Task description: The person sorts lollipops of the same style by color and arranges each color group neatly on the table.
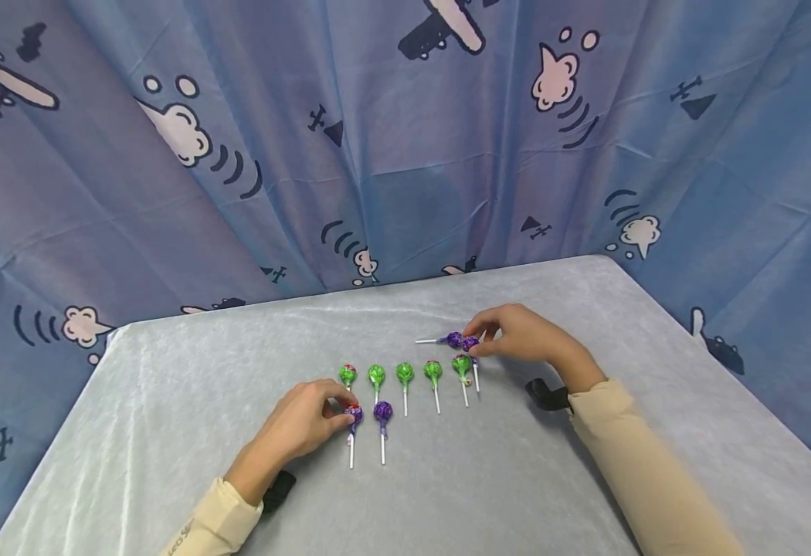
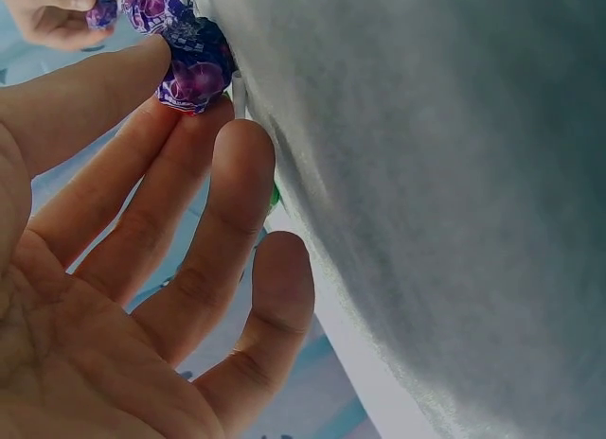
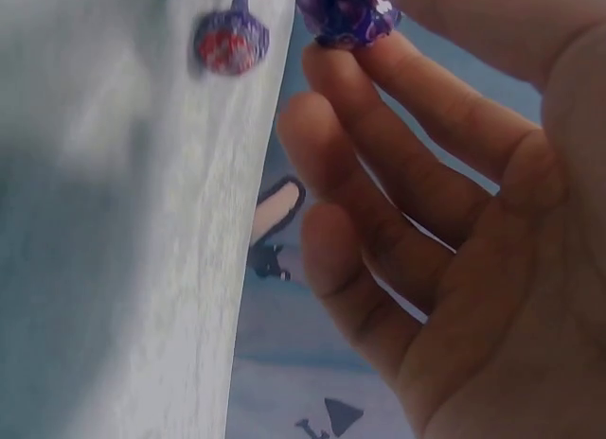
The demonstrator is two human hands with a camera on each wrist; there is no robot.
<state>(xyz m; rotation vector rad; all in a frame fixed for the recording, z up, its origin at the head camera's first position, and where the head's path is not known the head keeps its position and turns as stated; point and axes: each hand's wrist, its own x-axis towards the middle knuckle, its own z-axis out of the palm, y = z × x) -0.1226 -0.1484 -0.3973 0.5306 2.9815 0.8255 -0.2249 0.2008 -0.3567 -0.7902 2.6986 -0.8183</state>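
Note:
My left hand (image 1: 308, 417) pinches the head of a purple-wrapped lollipop (image 2: 197, 75) between thumb and fingers; its white stick points toward me on the table. Just right of it lies another purple lollipop (image 1: 382, 411). Farther back on the right, my right hand (image 1: 517, 332) pinches a purple lollipop (image 3: 346, 13) by its head, and the stick hangs down toward me. Beside that one, a purple lollipop (image 1: 454, 340) lies sideways with its stick to the left. Several green lollipops (image 1: 405, 373) form a row between the hands, heads away from me.
A pale grey cloth covers the table (image 1: 190, 386). Behind and to the right hangs a blue patterned curtain (image 1: 405, 193) that meets the table's far edge. Black bands (image 1: 548, 395) show at both wrists, below the beige sleeves.

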